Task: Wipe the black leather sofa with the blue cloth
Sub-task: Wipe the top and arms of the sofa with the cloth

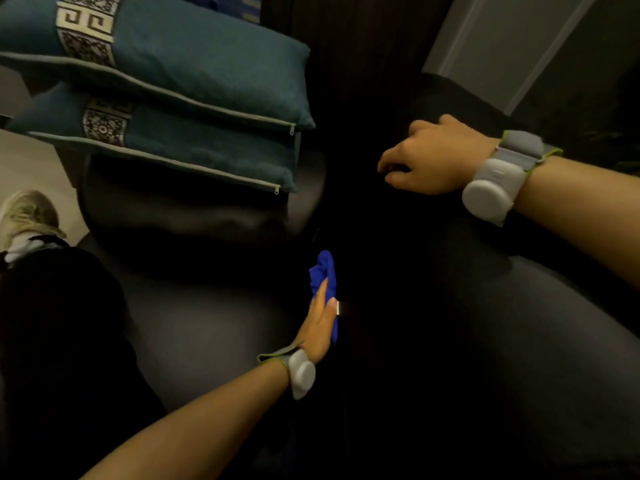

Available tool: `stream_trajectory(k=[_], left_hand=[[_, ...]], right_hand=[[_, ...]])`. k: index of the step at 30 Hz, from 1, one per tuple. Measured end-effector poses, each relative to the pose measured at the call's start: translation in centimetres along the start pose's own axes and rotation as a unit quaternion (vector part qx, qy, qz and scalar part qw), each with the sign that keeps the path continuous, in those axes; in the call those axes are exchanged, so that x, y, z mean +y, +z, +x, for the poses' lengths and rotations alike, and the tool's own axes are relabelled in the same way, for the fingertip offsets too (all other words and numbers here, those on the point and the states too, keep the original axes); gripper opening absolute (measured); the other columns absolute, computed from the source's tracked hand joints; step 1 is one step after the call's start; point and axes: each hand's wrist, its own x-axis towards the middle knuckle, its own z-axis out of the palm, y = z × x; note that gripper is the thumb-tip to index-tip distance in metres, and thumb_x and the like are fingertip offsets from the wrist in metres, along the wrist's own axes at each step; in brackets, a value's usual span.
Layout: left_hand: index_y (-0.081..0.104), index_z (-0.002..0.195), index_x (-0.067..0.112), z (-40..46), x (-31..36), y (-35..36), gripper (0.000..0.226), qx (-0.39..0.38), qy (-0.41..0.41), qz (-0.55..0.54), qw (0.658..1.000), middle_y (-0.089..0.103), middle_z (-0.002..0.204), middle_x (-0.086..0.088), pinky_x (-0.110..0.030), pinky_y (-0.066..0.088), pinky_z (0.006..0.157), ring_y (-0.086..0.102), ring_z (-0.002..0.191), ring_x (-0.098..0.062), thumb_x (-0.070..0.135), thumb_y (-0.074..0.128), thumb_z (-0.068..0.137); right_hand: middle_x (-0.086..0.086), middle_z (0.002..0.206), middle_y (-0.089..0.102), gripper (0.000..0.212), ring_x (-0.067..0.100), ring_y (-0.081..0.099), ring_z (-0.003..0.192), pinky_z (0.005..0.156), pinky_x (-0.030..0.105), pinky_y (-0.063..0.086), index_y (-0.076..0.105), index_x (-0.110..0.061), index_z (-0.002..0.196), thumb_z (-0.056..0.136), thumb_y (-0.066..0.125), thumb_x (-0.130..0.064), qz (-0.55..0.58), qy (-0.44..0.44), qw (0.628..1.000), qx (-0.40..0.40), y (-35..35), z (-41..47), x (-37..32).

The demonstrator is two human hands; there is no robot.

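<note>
The black leather sofa (214, 327) fills the lower and middle view, very dark. My left hand (320, 322) holds the bunched blue cloth (323, 271) with straight fingers, pressing it into the dark gap between the seat cushion and the sofa's back or arm. The cloth sticks out above my fingertips. My right hand (429, 155) rests with curled fingers on the dark upper part of the sofa (467, 98) at the right, holding nothing that I can see. Both wrists wear grey bands.
Two teal cushions (194, 74) with patterned strips lie stacked on the seat at the upper left. My leg in dark trousers and a pale shoe (27, 216) stand at the left on a light floor. A pale wall panel (512, 39) rises at the upper right.
</note>
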Motion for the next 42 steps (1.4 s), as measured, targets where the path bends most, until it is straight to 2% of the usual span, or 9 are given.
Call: stream_trajectory(k=[7,11,16,19,23,29,32,37,42], left_hand=[[0.004,0.146,0.052,-4.7,-2.2,0.5,0.052,-0.019,0.031,0.028,0.999,0.0,0.154,0.032,0.005,0.006,0.103,0.001,0.138,0.023,0.046,0.031,0.102],[0.005,0.151,0.043,-4.4,-3.0,0.5,0.057,0.008,0.002,0.014,1.0,0.003,0.159,0.025,-0.001,0.009,0.107,0.007,0.145,0.006,0.043,0.032,0.1],[0.008,0.157,0.028,-3.9,-5.4,-0.1,0.057,0.054,-0.135,-0.077,0.986,0.016,0.163,0.003,-0.033,0.016,0.122,0.021,0.147,-0.017,0.032,0.033,0.106],[0.018,0.15,0.044,-5.0,-6.3,0.4,0.05,0.055,-0.118,-0.12,0.984,0.022,0.16,0.011,-0.025,0.022,0.117,0.026,0.142,-0.005,0.033,0.038,0.105],[0.024,0.144,0.062,-6.6,-6.9,0.9,0.056,0.027,-0.052,-0.057,0.997,0.017,0.153,0.039,-0.01,0.017,0.108,0.015,0.139,0.019,0.066,0.046,0.092],[0.028,0.146,0.042,-2.4,-3.2,0.2,0.047,0.051,-0.025,-0.081,0.995,0.023,0.161,0.01,-0.037,0.017,0.123,0.02,0.148,-0.008,0.027,0.042,0.103],[0.023,0.151,0.031,-4.7,-3.0,1.0,0.05,0.079,-0.052,-0.092,0.991,0.021,0.162,0.001,-0.041,0.016,0.123,0.019,0.149,-0.014,0.019,0.039,0.105],[0.02,0.154,0.025,-11.1,-3.8,2.9,0.053,0.088,-0.099,-0.099,0.986,0.019,0.161,-0.002,-0.032,0.013,0.123,0.019,0.146,-0.01,0.018,0.041,0.105],[0.021,0.154,0.028,-12.0,-2.7,3.6,0.054,0.064,-0.038,-0.054,0.996,0.011,0.162,0.001,-0.006,0.009,0.109,0.012,0.143,-0.004,0.021,0.042,0.105]], right_hand=[[0.005,0.123,0.063,0.037,0.029,0.06,0.11,0.091,0.044,0.051,0.053,-0.033,0.133,0.098,0.042,-0.042,0.019,-0.036,0.998,-0.046,-1.1,-0.5,-4.9],[0.005,0.117,0.065,0.037,0.027,0.061,0.104,0.085,0.041,0.053,0.053,-0.031,0.132,0.099,0.041,-0.04,-0.005,-0.067,0.996,-0.056,-1.4,0.1,-6.5],[0.006,0.113,0.066,0.036,0.026,0.062,0.1,0.084,0.039,0.053,0.055,-0.026,0.131,0.1,0.042,-0.036,0.018,-0.068,0.996,-0.059,-2.0,2.2,-6.2],[0.003,0.115,0.065,0.036,0.026,0.061,0.1,0.082,0.034,0.05,0.054,-0.027,0.133,0.1,0.042,-0.037,0.053,-0.068,0.993,-0.075,-1.1,3.5,-6.3],[0.002,0.117,0.065,0.036,0.021,0.06,0.099,0.083,0.029,0.045,0.056,-0.023,0.132,0.101,0.045,-0.036,0.143,-0.091,0.974,-0.148,0.0,4.1,-6.3],[0.0,0.114,0.066,0.036,0.02,0.06,0.098,0.085,0.03,0.047,0.057,-0.024,0.132,0.099,0.047,-0.037,0.138,-0.08,0.978,-0.134,0.5,4.2,-7.0],[0.0,0.114,0.066,0.036,0.02,0.06,0.097,0.088,0.035,0.05,0.056,-0.025,0.132,0.1,0.047,-0.037,0.13,-0.076,0.98,-0.126,0.0,4.0,-7.3],[0.005,0.116,0.066,0.037,0.023,0.062,0.098,0.085,0.033,0.048,0.055,-0.021,0.133,0.101,0.046,-0.035,0.106,-0.063,0.984,-0.131,-1.0,2.9,-7.7],[0.009,0.115,0.066,0.037,0.029,0.062,0.1,0.084,0.037,0.049,0.056,-0.019,0.132,0.1,0.045,-0.033,0.042,-0.039,0.991,-0.122,-2.0,0.8,-8.4]])
